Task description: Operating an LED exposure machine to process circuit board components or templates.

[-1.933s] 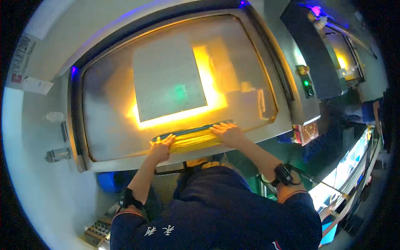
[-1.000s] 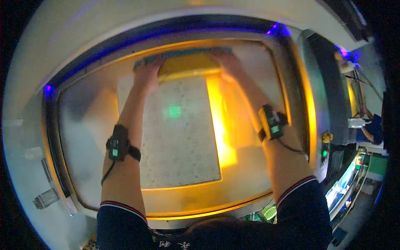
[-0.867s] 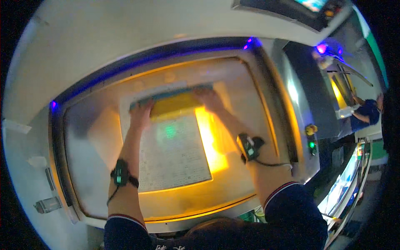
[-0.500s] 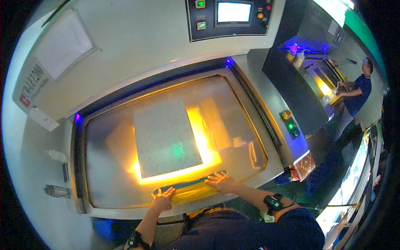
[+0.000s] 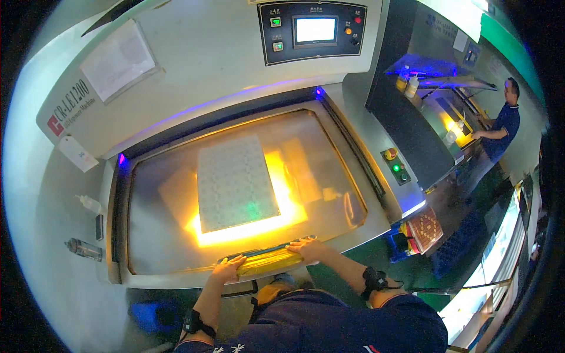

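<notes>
Grey industrial exposure machine (image 5: 194, 70) with a wide glass bed (image 5: 318, 176) glowing amber, seen from above. On the bed lies a pale patterned panel (image 5: 235, 182), well apart from both hands. At the near edge of the bed sits a yellow bar-shaped handle (image 5: 268, 260). Left hand (image 5: 228, 269) rests on its left end, fingers spread flat; right hand (image 5: 307, 247) presses its right end, fingers extended and not curled around it. Upper centre: control panel (image 5: 315, 30) with a lit screen. Far right: another person (image 5: 500, 126) stands at a second machine.
</notes>
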Demonstrator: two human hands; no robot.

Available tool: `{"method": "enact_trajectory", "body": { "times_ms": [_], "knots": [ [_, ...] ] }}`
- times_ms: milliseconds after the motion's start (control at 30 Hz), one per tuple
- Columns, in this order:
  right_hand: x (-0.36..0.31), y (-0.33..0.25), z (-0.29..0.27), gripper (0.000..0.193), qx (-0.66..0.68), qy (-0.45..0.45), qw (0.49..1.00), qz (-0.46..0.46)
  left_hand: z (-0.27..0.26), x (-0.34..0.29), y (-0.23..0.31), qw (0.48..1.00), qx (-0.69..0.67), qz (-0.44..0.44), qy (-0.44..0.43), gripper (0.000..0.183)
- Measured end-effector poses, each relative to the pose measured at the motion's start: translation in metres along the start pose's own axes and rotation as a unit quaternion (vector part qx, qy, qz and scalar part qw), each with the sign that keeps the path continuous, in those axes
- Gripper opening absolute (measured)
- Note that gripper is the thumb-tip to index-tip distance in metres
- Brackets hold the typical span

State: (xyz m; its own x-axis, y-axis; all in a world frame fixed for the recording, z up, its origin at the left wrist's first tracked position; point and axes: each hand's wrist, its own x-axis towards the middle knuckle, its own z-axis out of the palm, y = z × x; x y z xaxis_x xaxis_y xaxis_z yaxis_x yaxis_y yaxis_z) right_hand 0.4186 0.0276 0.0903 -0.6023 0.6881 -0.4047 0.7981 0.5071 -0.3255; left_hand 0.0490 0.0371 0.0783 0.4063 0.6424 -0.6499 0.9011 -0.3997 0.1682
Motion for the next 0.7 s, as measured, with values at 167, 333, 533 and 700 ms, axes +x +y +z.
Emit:
{"method": "enact_trajectory", "body": {
  "times_ms": [167, 333, 533, 700],
  "knots": [
    [-0.013, -0.019, 0.012, 0.071, 0.015, -0.012, 1.000, 0.021, -0.029, -0.011, -0.008, 1.000, -0.006, 0.006, 0.000, 0.087],
    [-0.055, -0.021, 0.026, 0.076, 0.151, 0.211, 0.964, 0.064, -0.043, 0.059, -0.117, 0.992, 0.062, 0.013, 0.109, 0.087],
    [-0.114, -0.004, 0.051, 0.072, 0.204, 0.232, 0.922, 0.231, -0.188, 0.220, -0.170, 0.955, -0.178, -0.189, 0.142, 0.087],
    [-0.134, -0.026, 0.057, 0.067, 0.276, 0.234, 0.869, 0.337, -0.294, 0.312, -0.054, 0.922, -0.154, -0.312, 0.172, 0.094]
  ]
}}
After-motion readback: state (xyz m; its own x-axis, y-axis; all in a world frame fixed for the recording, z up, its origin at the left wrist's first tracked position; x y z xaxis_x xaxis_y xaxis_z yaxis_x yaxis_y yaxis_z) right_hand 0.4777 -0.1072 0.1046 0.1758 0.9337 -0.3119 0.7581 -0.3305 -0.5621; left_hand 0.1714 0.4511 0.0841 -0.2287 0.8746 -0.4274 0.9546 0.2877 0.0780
